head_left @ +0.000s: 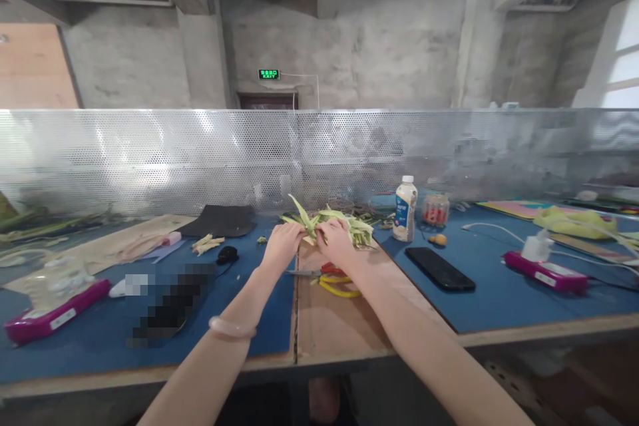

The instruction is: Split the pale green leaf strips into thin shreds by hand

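L hand (287, 239) & R hand (336, 239), both curled nr each other, pinch green leaf strips (360, 233).

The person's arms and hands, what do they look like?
The left arm wears one pale, smooth, rounded bangle. The right arm shows no jewellery. No sleeves show on either arm, and the left hand and right hand have no gloves.
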Action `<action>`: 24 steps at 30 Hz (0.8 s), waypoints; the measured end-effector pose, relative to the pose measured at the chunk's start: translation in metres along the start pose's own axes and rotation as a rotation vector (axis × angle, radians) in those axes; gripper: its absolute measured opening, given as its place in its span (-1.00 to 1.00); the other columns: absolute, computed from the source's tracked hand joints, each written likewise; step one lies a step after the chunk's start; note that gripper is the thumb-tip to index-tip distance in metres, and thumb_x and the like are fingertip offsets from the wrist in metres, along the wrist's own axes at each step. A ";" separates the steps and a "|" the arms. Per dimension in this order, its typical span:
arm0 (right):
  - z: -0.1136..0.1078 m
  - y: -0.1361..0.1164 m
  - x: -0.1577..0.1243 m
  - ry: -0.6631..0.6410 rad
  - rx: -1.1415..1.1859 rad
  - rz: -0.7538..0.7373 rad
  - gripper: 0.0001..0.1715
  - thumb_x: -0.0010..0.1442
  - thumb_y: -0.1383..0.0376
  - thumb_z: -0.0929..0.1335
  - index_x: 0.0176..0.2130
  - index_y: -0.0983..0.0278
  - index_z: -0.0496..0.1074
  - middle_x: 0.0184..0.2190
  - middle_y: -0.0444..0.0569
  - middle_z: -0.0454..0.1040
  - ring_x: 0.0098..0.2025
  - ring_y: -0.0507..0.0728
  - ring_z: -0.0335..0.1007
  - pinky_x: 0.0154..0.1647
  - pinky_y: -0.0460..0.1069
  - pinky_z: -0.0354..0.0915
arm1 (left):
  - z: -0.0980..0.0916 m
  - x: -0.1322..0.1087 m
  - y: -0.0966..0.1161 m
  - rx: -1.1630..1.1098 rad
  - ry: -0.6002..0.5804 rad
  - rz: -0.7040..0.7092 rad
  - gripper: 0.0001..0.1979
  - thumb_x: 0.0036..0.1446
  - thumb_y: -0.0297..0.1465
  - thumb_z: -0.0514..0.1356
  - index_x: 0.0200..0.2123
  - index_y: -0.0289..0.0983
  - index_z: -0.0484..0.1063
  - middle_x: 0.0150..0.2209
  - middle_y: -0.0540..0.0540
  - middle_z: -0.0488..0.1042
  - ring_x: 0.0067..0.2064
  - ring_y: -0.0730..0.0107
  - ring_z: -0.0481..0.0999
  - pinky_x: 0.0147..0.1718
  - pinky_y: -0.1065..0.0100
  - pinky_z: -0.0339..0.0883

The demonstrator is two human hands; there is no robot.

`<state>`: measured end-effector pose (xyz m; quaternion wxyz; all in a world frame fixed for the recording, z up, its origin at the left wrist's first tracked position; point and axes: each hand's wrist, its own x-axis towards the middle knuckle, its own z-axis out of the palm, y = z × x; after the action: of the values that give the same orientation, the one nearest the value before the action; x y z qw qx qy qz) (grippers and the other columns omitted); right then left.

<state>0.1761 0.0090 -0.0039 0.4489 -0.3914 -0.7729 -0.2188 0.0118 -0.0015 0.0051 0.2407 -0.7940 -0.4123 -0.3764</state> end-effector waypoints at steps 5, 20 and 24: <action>0.000 0.003 -0.001 -0.026 -0.038 -0.049 -0.78 0.17 0.38 0.17 -0.36 0.26 0.37 -0.45 -0.05 0.43 -0.27 0.10 0.20 -0.02 0.05 -0.10 | -0.004 -0.001 0.000 0.063 0.022 -0.035 -0.86 0.10 -0.39 0.05 -0.41 -0.23 0.39 -0.43 -0.04 0.45 -0.33 0.36 0.38 -0.32 0.34 0.12; -0.006 0.010 0.002 -0.082 -0.164 -0.113 -0.80 0.11 0.43 0.21 -0.30 0.26 0.37 -0.41 -0.02 0.45 -0.21 0.12 0.17 0.02 0.11 -0.17 | -0.004 -0.001 -0.002 0.075 0.025 -0.004 -0.82 0.08 -0.44 0.04 -0.31 -0.18 0.44 -0.40 -0.07 0.48 -0.28 0.31 0.39 -0.29 0.30 0.13; -0.011 0.007 0.003 -0.018 -0.131 -0.086 -0.79 0.16 0.38 0.19 -0.27 0.24 0.37 -0.29 -0.01 0.43 -0.14 0.13 0.13 0.02 0.09 -0.15 | -0.001 -0.001 -0.005 -0.101 0.034 -0.138 -0.82 0.09 -0.41 0.04 -0.30 -0.20 0.43 -0.36 -0.06 0.50 -0.27 0.33 0.42 -0.26 0.33 0.19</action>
<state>0.1866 0.0067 0.0038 0.4054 -0.3886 -0.7770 -0.2845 0.0070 0.0001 0.0053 0.1808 -0.7682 -0.4424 -0.4261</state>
